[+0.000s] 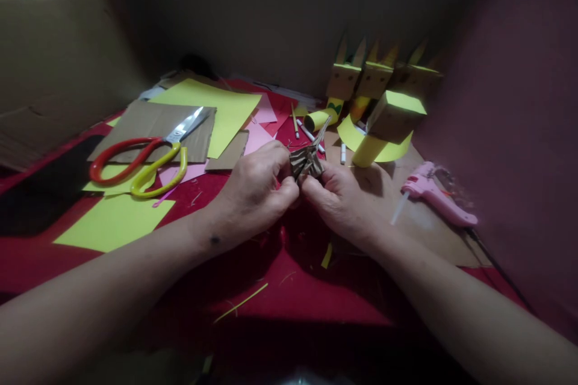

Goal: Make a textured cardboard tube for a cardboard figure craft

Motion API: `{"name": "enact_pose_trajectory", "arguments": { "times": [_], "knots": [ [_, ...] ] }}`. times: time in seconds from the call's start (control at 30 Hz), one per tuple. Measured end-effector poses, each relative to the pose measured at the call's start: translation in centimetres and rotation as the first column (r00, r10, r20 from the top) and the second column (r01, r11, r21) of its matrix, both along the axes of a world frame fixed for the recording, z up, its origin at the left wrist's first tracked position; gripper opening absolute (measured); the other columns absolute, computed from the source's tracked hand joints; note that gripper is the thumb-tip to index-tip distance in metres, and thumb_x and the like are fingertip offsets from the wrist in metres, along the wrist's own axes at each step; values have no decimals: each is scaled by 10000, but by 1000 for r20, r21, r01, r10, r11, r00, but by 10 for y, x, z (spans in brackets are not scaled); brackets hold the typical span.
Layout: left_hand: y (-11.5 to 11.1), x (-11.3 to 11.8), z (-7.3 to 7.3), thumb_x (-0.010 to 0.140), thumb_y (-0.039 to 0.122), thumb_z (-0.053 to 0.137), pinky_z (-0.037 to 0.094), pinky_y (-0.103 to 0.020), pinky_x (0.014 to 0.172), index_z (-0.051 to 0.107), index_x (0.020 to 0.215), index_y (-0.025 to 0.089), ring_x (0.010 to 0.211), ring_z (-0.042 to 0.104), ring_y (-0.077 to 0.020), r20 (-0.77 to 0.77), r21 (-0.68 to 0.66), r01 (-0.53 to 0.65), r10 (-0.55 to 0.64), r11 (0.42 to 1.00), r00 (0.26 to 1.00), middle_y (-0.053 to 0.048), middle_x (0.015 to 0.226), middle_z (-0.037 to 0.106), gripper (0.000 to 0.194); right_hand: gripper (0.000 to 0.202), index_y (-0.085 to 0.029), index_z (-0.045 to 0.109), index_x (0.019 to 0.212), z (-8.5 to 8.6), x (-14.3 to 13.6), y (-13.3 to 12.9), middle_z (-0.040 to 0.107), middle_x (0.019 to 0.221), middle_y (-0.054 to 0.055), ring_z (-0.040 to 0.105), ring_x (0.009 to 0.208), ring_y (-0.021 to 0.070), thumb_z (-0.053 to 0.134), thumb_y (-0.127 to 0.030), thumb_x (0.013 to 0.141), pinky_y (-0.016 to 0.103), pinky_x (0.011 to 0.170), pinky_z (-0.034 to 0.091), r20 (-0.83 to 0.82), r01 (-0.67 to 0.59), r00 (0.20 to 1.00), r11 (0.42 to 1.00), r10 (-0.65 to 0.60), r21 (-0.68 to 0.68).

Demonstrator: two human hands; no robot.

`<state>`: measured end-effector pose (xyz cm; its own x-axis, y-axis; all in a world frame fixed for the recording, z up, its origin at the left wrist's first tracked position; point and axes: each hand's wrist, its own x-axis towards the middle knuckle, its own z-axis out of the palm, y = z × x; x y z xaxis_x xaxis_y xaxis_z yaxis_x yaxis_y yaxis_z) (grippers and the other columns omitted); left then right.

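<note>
My left hand (264,183) and my right hand (336,195) meet over the middle of the red-covered table (298,295). Between them they pinch a crumpled piece of brown corrugated cardboard (307,159), and a thin twisted end of it points up and away. Fingers of both hands are closed on it, thumbs on the near side. Beyond my right hand stands a cardboard block on a yellow paper tube (368,150) with a round yellow base. Left of my left hand, scissors (169,147) with one red and one yellow handle lie on a flat cardboard piece (135,126).
Yellow paper sheets (115,222) and pink paper (259,135) lie at the left and back. A pink glue gun (438,195) with a cord rests on a cardboard sheet (451,246) at the right. Several box-headed cardboard figures (345,81) with pointed ears stand at the back.
</note>
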<state>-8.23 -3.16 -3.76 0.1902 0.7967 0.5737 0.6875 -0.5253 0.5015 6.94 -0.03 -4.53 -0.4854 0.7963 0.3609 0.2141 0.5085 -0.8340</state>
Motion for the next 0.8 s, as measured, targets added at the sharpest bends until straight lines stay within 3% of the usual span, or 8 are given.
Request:
{"name": "enact_pose_trajectory", "arguments": {
  "times": [0.13,0.33,0.47,0.7,0.8],
  "knots": [
    [0,-2,4,724,99,498,361,-271,580,455,608,191,614,445,-131,18,-62,1,0,998,1000,10,640,479,155,167,-200,447,624,1,0,0,522,632,-27,480,614,108,466,-147,781,254,600,403,-68,-58,996,996,53,-73],
    [1,-3,10,716,116,514,394,-252,569,559,650,170,627,491,-126,124,-273,44,-10,961,992,9,659,546,96,120,-195,481,653,-1,0,0,548,600,-26,522,559,108,465,-164,767,259,561,442,-160,-146,981,960,110,-238],
    [2,-4,12,684,108,516,375,-239,517,571,645,163,571,470,-111,180,-355,52,14,934,984,21,612,531,87,109,-197,486,661,0,1,0,546,582,-35,525,529,101,469,-150,758,251,544,450,-170,-171,977,953,130,-250],
    [5,-7,13,707,152,534,388,-252,535,566,646,168,571,474,-113,219,-335,128,-54,933,974,17,622,534,70,154,-201,492,628,1,5,2,572,568,-31,537,529,101,473,-160,775,253,563,471,-144,-160,981,961,130,-225],
    [4,-6,13,738,172,546,409,-261,568,579,695,175,626,506,-131,182,-342,102,-40,934,983,6,672,562,54,152,-199,494,629,0,5,3,574,564,-31,541,525,103,479,-173,777,251,551,471,-161,-152,980,960,115,-234]
  ]
}}
